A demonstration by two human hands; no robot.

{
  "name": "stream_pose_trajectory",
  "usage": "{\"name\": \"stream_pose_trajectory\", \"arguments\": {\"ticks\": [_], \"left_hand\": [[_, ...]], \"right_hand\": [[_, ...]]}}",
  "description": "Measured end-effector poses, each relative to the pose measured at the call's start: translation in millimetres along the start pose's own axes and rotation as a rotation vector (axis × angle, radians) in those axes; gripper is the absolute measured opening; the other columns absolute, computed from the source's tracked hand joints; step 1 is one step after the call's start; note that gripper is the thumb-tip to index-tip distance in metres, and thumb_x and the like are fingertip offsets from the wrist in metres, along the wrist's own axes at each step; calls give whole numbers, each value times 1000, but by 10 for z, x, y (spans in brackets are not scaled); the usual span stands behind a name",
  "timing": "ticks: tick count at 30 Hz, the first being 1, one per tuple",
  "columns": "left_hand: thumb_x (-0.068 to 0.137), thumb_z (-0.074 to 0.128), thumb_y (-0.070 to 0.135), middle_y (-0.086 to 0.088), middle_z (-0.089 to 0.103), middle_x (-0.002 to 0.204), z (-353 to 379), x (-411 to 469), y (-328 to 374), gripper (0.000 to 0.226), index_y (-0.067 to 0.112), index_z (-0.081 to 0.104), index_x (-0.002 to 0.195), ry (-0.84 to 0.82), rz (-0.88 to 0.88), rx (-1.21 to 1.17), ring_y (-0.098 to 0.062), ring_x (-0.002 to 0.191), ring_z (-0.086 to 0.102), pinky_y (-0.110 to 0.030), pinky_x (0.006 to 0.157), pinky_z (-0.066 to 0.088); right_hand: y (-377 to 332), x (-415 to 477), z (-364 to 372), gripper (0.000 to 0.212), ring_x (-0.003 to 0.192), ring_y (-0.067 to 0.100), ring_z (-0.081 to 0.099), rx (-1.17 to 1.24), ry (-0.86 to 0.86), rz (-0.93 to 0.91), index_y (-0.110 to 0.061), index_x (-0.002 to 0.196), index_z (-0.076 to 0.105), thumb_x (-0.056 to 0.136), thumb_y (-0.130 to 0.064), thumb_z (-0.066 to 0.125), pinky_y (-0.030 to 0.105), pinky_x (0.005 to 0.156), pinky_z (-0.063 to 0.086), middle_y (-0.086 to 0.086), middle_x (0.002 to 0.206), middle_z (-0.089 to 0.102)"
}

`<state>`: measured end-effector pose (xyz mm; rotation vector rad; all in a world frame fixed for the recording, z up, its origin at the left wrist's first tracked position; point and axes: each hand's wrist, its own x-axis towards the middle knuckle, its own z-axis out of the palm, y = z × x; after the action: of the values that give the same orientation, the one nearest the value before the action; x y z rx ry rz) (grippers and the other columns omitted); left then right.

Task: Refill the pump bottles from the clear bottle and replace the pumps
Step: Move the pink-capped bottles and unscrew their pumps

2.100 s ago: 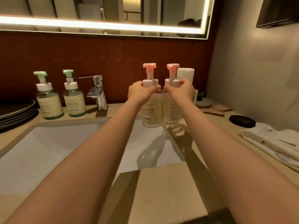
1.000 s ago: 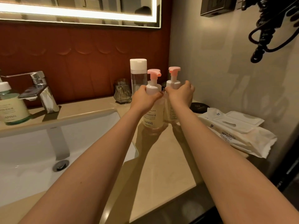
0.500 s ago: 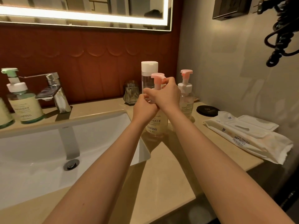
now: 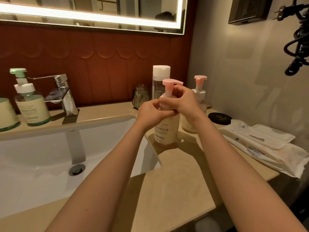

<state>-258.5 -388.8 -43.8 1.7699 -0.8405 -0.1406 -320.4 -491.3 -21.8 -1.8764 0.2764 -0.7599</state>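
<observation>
On the beige counter (image 4: 175,181) right of the basin, both hands now meet on the nearer pink-pump bottle (image 4: 164,131) (a second ago each held its own). The left hand (image 4: 149,113) grips its shoulder, and the right hand (image 4: 184,102) curls round the white pump collar. The bottle stands upright, cream-labelled, with its pump on. The second pink-pump bottle (image 4: 199,93) stands free just behind, near the white-capped clear bottle (image 4: 160,81).
</observation>
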Motion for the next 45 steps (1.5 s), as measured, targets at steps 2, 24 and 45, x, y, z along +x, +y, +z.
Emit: {"name": "stream_pose_trajectory", "arguments": {"ticks": [2,24,45], "left_hand": [[71,78,34,3,67,107,-13,-2,5,50,18,63,116,-17,7,24,-14,101,60,-36,89,51],[78,72,29,1,55,126,160,-29,-127,64,17,40,132,83,18,-164,-13,109,53,-20,79,43],[78,69,38,6,54,116,-107,92,-88,56,20,44,125,-176,26,35,-13,108,53,-30,87,44]], "right_hand": [[27,-12,-40,53,108,22,59,39,-72,21,-15,120,53,73,-23,78,32,83,54,5,119,60],[261,-14,14,41,91,6,62,280,87,-122,-17,118,51,81,-14,69,15,66,53,-6,102,62],[429,29,87,27,108,22,56,301,143,-96,-14,122,48,98,-26,42,19,73,48,10,121,55]]}}
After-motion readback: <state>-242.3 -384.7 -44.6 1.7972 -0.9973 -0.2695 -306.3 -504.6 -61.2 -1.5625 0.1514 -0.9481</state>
